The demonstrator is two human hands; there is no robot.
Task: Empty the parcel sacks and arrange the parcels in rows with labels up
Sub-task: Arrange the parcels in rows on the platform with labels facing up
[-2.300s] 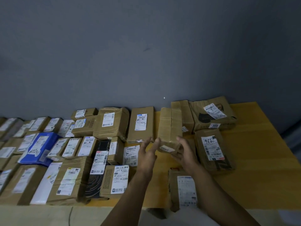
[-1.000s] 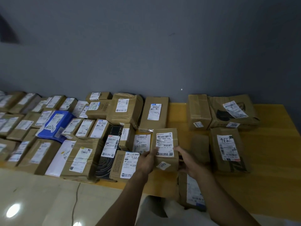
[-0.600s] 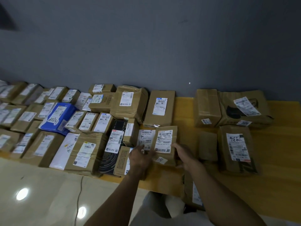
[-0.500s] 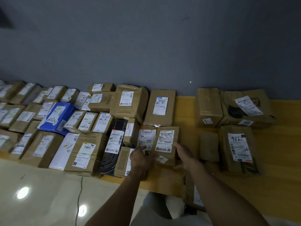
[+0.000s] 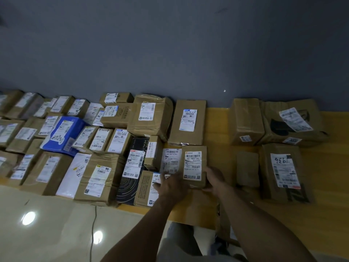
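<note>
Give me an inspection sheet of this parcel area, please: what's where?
Surface: yellow platform, partly bare on the right.
Job's things: labelled parcel lying label up at the rows' right end; rows of parcels to its left, labels up; small brown parcel shows no label.
Clutter: nothing seen.
Hands: right hand grips the labelled parcel's right edge; left hand at its left side, hold unclear.
Cables: thin dark cable on the glossy pale floor.
Surroundings: grey wall behind the parcels.

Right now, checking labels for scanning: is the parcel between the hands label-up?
Label up: the parcel shows its white label facing the camera.
</note>
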